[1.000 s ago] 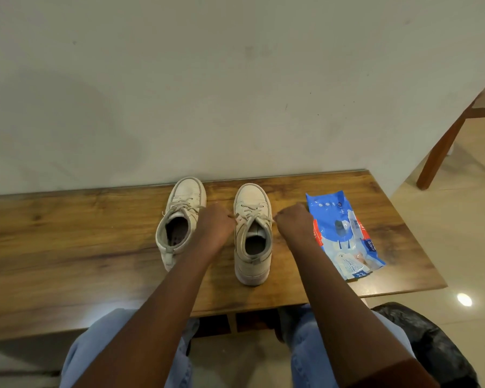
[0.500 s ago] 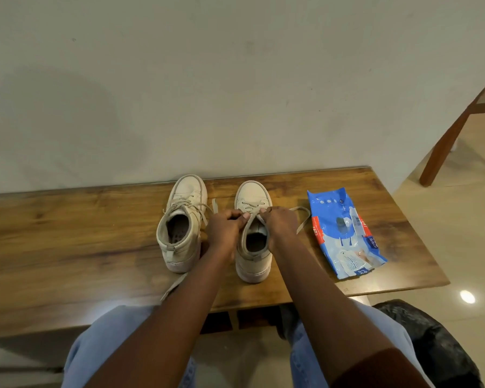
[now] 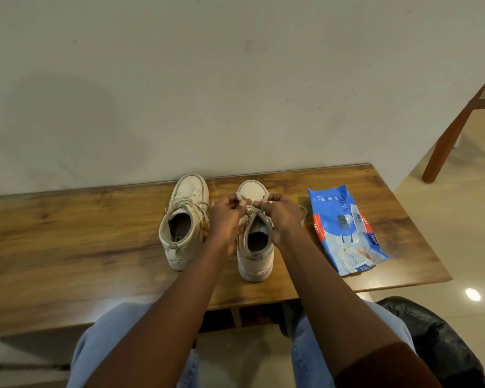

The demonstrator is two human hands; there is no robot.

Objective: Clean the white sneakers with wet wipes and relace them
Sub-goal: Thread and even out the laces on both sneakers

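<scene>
White laces (image 3: 253, 210) are pinched between the curled fingers of our left hand (image 3: 226, 217) and right hand (image 3: 277, 214), over the sneaker (image 3: 254, 247) standing near the table's (image 3: 67, 233) back edge, between the other sneaker (image 3: 184, 219) and the wipes pack (image 3: 345, 228). We judge an uneven tug could knot them or tip the shoe.

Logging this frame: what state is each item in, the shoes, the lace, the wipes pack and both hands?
Wipes pack, lying flat on the table, untouched.
Sneaker beside the pack, upright, hands at its lacing.
Lace, loose, a loop trailing toward the pack.
Other sneaker, upright, laced, untouched.
Left hand, pinching the lace.
Right hand, pinching the lace.
</scene>
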